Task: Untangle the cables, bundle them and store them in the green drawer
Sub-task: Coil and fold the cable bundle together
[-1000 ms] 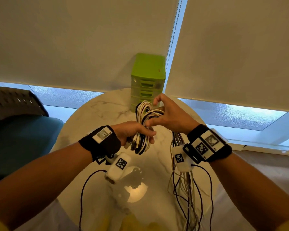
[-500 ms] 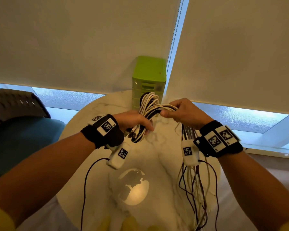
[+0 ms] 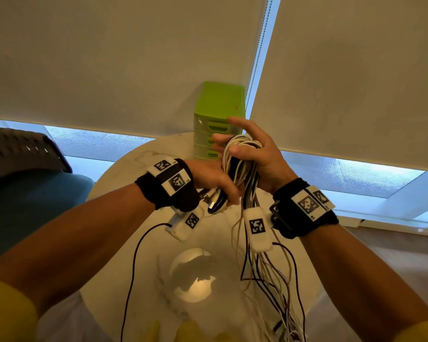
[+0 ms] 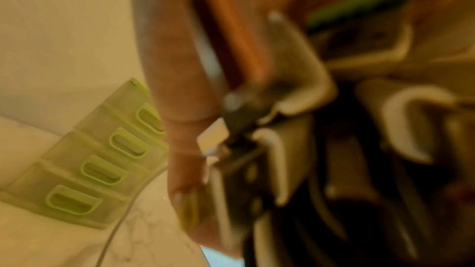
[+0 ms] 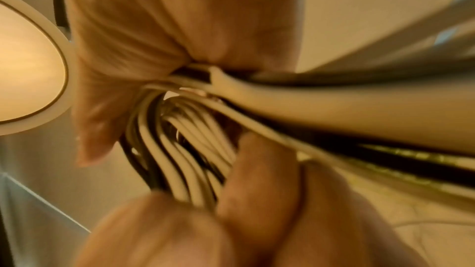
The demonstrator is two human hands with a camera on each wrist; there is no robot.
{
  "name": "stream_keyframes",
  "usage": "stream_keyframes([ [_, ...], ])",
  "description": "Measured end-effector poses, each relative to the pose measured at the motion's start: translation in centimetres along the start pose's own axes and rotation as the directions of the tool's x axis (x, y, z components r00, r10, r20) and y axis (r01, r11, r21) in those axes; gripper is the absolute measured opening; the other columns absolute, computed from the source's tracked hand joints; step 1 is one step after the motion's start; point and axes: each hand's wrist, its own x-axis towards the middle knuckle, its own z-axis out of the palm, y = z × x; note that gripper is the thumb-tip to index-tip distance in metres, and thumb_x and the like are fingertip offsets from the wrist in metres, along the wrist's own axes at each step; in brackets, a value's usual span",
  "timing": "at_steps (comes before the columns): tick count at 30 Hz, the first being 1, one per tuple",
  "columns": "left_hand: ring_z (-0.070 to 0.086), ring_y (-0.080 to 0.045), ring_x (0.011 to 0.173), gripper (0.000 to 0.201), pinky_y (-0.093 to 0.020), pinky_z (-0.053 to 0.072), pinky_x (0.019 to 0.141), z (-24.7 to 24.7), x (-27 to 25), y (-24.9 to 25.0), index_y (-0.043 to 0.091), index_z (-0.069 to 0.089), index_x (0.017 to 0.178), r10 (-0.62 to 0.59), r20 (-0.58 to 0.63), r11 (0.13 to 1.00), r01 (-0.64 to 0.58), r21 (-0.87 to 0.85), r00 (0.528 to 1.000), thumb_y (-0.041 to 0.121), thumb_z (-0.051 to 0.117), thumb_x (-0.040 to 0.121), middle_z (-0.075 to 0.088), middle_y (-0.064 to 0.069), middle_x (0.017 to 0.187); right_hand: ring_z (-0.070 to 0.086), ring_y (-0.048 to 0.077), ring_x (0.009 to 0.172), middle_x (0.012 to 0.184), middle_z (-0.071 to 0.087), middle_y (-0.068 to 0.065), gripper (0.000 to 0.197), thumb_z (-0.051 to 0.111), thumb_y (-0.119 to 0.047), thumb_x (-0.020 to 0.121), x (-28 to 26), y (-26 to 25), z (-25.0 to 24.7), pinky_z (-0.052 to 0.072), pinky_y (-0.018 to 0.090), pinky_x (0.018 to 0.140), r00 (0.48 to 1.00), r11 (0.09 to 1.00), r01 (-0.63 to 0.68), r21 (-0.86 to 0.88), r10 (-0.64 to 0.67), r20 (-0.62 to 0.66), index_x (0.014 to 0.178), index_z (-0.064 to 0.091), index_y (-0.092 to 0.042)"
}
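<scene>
Left hand [image 3: 215, 180] fingers curled round plug ends of cable bundle [image 3: 240, 164], held above table [image 3: 124, 183] before green drawer unit [image 3: 219, 104]. Right hand [image 3: 260, 156] thumb presses loop, fingers partly spread. Advice: keep loops even (loose tails hang below), wrap tails snugly.

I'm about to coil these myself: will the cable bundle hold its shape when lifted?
Probably not. The cable bundle looks floppy: loose ends dangle below both hands. The loops likely spring apart unless gripped, since the left hand and right hand both clasp them.
</scene>
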Motion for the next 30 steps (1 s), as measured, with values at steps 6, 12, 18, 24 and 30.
stream_keyframes([
  [6, 0.064, -0.012, 0.061, 0.018, -0.025, 0.049, 0.064, 0.6, -0.1, 1.0, 0.022, 0.071, 0.062, 0.012, 0.156, 0.998, -0.002, -0.063, 0.988, 0.007, 0.07, 0.072, 0.067, 0.002, 0.065, 0.062, 0.039, 0.068, 0.07, 0.061, 0.02, 0.012, 0.072, -0.01, 0.067, -0.7, -1.2, 0.7, 0.051, 0.049, 0.067, 0.99, 0.978, 0.143, -0.153, -0.143, 0.011, 0.073, 0.063, -0.005],
  [12, 0.069, -0.018, 0.081, 0.018, -0.035, 0.056, 0.073, 1.3, 0.1, 1.1, 0.02, 0.07, 0.089, 0.057, -0.182, 0.998, -0.059, -0.003, 0.982, 0.023, 0.08, 0.075, 0.073, 0.003, 0.083, 0.057, 0.03, 0.061, 0.07, 0.057, 0.016, 0.009, 0.068, -0.004, 0.071, -0.8, -1.5, 0.6, 0.05, 0.038, 0.059, 0.932, 0.86, 0.238, -0.451, -0.333, -0.143, 0.071, 0.059, -0.004],
  [18, 0.059, -0.009, 0.103, 0.089, -0.029, 0.053, 0.085, 1.8, -0.1, 0.1, 0.026, 0.056, 0.117, 0.151, -0.617, 0.921, 0.117, 0.372, 0.772, 0.078, 0.075, 0.047, 0.062, 0.006, 0.115, 0.051, 0.014, 0.058, 0.064, 0.053, 0.0, 0.018, 0.063, 0.005, 0.073, -0.4, -1.1, -0.1, 0.045, 0.025, 0.052, 0.888, 0.861, 0.142, -0.488, -0.328, -0.321, 0.068, 0.055, -0.01],
  [24, 0.066, 0.001, 0.086, 0.052, -0.017, 0.05, 0.077, 1.4, -0.4, 2.1, 0.01, 0.05, 0.118, 0.181, -0.325, 0.983, -0.181, 0.032, 0.928, 0.0, 0.077, 0.074, 0.068, 0.008, 0.096, 0.049, 0.023, 0.06, 0.067, 0.051, 0.016, 0.007, 0.062, -0.002, 0.068, 0.3, -1.4, 1.1, 0.044, 0.035, 0.055, 0.886, 0.882, 0.222, -0.414, -0.36, -0.291, 0.071, 0.055, -0.004],
  [30, 0.07, -0.01, 0.058, 0.047, -0.018, 0.053, 0.052, 1.7, -0.6, 2.3, 0.012, 0.076, 0.067, 0.067, -0.117, 0.942, -0.102, -0.319, 0.991, -0.024, 0.048, 0.079, 0.073, -0.001, 0.066, 0.05, 0.034, 0.057, 0.069, 0.049, 0.035, 0.012, 0.059, 0.003, 0.067, 0.2, -1.8, 2.5, 0.046, 0.048, 0.049, 0.907, 0.915, 0.278, -0.292, -0.35, -0.232, 0.069, 0.052, -0.006],
])
